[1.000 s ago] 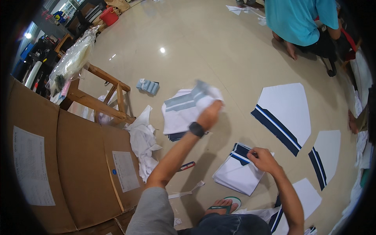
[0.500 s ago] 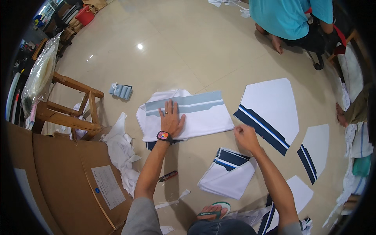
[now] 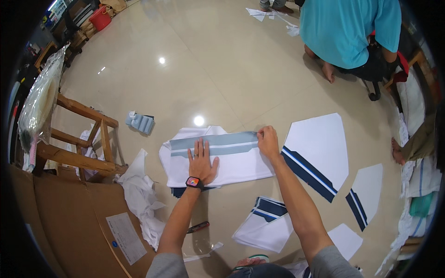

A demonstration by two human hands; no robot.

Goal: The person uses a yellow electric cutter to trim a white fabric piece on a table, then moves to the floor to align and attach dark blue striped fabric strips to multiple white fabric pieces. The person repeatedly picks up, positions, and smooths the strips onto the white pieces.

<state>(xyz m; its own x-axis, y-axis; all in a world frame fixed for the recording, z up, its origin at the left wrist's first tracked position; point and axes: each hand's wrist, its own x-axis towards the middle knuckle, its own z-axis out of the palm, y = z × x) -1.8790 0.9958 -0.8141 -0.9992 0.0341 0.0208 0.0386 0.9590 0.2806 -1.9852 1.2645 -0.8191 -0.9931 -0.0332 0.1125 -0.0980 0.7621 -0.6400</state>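
A stack of white fabric pieces (image 3: 232,167) with a grey-blue striped band lies on the tiled floor in front of me. My left hand (image 3: 202,163) rests flat on it, fingers spread across the band. At the stack's far right corner, my right hand (image 3: 268,142) pinches the corner of the striped fabric between thumb and fingers. Dark navy cloth (image 3: 180,191) peeks out under the near left edge. Just right lies a large white panel (image 3: 320,143) with a navy and blue stripe. Nearer to me sits a folded white and navy stack (image 3: 265,227).
A cardboard box (image 3: 69,213) and wooden stool (image 3: 83,134) stand left, beside crumpled white cloth (image 3: 141,199). A marker-like tool (image 3: 198,227) lies near my left forearm. A rolled grey-blue bundle (image 3: 140,122) lies farther off. A person in turquoise (image 3: 345,32) squats at far right.
My right hand has moved left and away from me, from the stack's near right corner to its far right corner, and now pinches it. The left hand stays flat on the fabric.
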